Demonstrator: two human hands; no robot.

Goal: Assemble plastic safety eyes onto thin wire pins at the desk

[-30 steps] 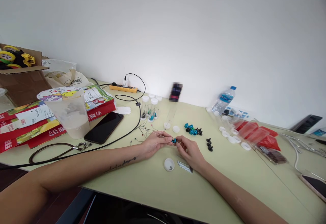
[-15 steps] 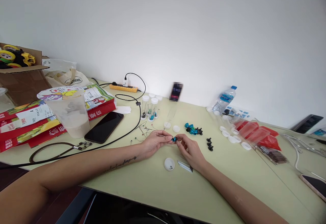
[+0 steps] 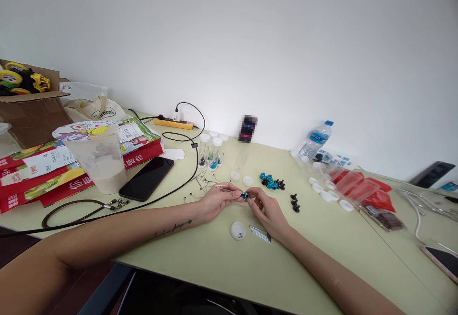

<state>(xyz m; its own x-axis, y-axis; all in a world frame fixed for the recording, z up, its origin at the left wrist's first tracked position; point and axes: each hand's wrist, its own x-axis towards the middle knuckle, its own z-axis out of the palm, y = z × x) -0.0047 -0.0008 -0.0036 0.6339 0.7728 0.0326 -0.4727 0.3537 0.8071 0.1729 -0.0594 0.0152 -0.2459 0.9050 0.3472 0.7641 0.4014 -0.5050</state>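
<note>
My left hand (image 3: 220,203) is closed in a pinch on a small blue and black part (image 3: 244,195). A thin metal rod (image 3: 223,189) lies along its fingers. My right hand (image 3: 266,210) pinches the same part from the other side; the fingertips hide much of it. Just below the hands are a round white cap (image 3: 238,231) with tiny pieces inside and a row of thin metal rods (image 3: 260,234). Similar blue parts (image 3: 271,180) lie in a pile beyond my right hand, with several black parts (image 3: 295,203) farther right.
Clear tubes with white caps (image 3: 216,141) stand behind my left hand, near scattered pins (image 3: 203,181). A black cable (image 3: 157,199) crosses the left side, past a phone (image 3: 146,179) and a cup (image 3: 103,162). White caps (image 3: 326,195), red bags (image 3: 375,193) and a water bottle (image 3: 317,139) are at right.
</note>
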